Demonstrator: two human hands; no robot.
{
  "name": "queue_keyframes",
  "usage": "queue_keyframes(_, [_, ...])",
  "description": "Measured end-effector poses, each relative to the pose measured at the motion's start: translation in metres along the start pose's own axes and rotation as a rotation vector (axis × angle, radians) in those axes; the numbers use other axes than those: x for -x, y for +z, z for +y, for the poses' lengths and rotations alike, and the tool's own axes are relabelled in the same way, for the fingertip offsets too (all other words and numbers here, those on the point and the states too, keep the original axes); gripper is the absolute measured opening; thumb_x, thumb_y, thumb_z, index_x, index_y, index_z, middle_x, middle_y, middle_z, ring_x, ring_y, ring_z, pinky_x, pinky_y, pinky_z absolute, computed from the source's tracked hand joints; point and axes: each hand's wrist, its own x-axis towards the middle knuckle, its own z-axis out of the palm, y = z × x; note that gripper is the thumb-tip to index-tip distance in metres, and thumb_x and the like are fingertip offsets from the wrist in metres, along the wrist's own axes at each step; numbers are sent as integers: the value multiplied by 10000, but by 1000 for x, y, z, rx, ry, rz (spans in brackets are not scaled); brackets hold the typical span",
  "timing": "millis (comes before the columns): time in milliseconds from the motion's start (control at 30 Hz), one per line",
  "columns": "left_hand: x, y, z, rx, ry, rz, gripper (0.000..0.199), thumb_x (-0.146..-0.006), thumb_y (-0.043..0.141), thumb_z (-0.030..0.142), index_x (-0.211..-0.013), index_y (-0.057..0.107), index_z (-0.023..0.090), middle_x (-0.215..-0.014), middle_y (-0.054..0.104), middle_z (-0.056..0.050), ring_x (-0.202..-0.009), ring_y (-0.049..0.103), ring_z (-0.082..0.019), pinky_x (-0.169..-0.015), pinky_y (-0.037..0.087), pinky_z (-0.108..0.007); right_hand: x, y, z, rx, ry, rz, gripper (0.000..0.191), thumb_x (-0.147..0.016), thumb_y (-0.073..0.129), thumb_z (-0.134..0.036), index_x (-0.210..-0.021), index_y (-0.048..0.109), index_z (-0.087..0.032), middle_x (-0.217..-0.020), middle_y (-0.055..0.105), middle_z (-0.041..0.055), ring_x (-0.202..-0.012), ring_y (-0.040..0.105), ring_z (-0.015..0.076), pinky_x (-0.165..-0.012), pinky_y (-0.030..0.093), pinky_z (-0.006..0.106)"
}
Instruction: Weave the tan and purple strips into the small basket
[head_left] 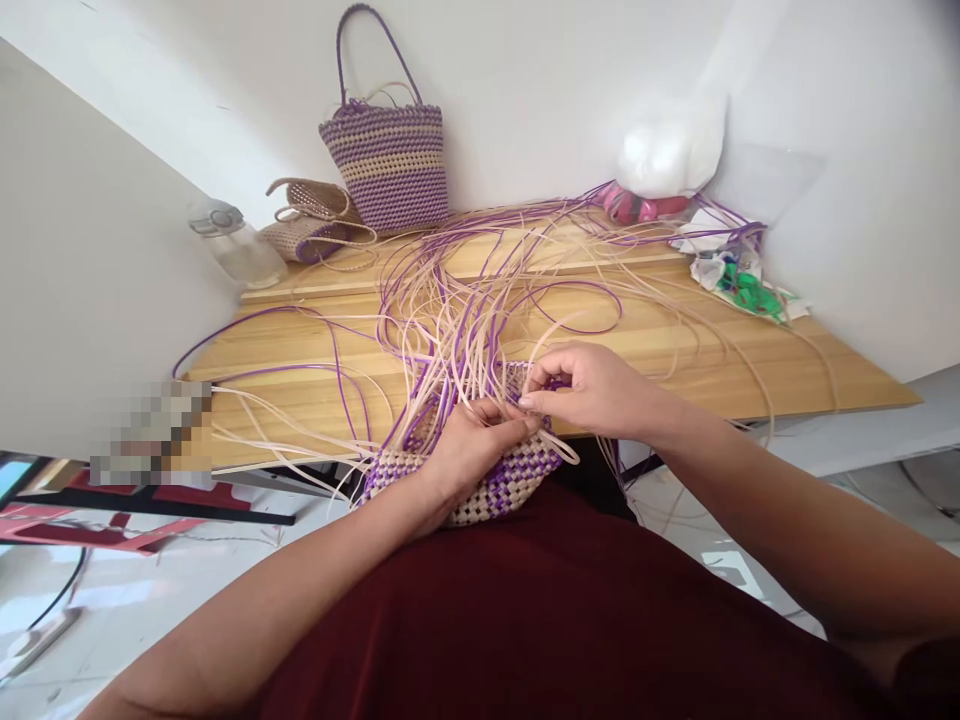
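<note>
A partly woven basket (504,487) in cream and purple lies at the table's near edge, against the dark red shirt. Many long cream and purple strands (469,325) rise from it and spread over the table. My left hand (480,440) rests over the basket's rim, thumb and fingers pinched on the weave or a strand there. My right hand (581,390) is just right of it, fingertips pinched on a thin cream strand. The two hands' fingertips nearly meet at the rim. A cream loop (562,447) sticks out below them.
A finished-looking purple and cream bag (397,175) stands at the back wall. Left of it are a smaller woven piece (304,235) and a clear bottle (236,245). At the back right are a white plastic bag (671,150), pink bundle (637,205) and green scraps (752,292).
</note>
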Motion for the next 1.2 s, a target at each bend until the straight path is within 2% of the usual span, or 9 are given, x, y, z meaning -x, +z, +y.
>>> queue_keyframes(133, [-1,3,-2,-49,-27,35,246,-621,829,336,-646,688,137,-595,616,4,-562,489,-87,-584,391,-241,-20,-5,10,68,-12,211,135,-753,642,-230,-639,630,-159,-709,627,7,-656,508,111,-617,338,253])
queue_keyframes(233, [-1,5,-5,-90,-4,43,267,-621,827,355,-652,682,133,-616,627,-7,-579,506,-97,-602,408,-250,-52,-19,35,179,155,418,151,-738,656,-246,-625,617,-155,-705,613,12,-635,484,111,-592,320,256])
queue_keyframes(333, [-1,3,-5,-109,8,44,285,-635,816,374,-683,670,134,-645,627,-3,-595,517,-96,-622,416,-248,-77,-27,63,254,321,371,169,-765,639,-293,-662,637,-158,-632,587,-1,-582,465,107,-565,306,262])
queue_keyframes(467, [-1,-8,2,-247,-16,-60,359,-628,821,354,-870,640,161,-757,664,-4,-662,569,-119,-681,442,-260,-81,-33,83,333,364,249,290,-736,689,-332,-521,593,-163,-453,452,-4,-538,439,126,-574,277,296])
queue_keyframes(533, [0,-14,6,-394,2,-115,417,-639,811,356,-962,618,173,-780,667,-1,-685,579,-133,-697,444,-268,-71,-41,79,407,345,198,413,-714,724,-352,-414,497,-179,-399,364,-6,-521,403,128,-578,254,312])
queue_keyframes(633, [1,-20,11,-627,67,-98,429,-665,781,436,-969,615,184,-778,666,-3,-710,585,-160,-701,438,-281,-46,-50,53,495,110,153,472,-798,657,-404,-425,476,-179,-442,400,6,-511,363,115,-577,234,319])
queue_keyframes(800, [2,-17,15,-801,165,-75,438,-661,774,478,-978,656,199,-862,698,-21,-808,626,-209,-740,436,-291,-6,-23,0,256,-302,-69,146,-829,635,-293,-732,690,-198,-728,621,10,-673,516,126,-638,327,282])
queue_keyframes(967, [3,-16,14,-739,183,-138,367,-694,755,372,-1011,668,208,-878,717,-15,-827,644,-213,-746,445,-280,2,15,-8,305,-320,57,150,-826,627,-252,-703,608,-166,-740,593,27,-723,493,141,-670,335,283])
queue_keyframes(1200, [1,-23,12,-595,213,-85,262,-740,721,411,-798,659,164,-761,655,-19,-723,565,-160,-686,424,-265,-6,15,8,335,-134,251,193,-769,593,-172,-605,491,-185,-618,548,0,-629,445,136,-646,324,295])
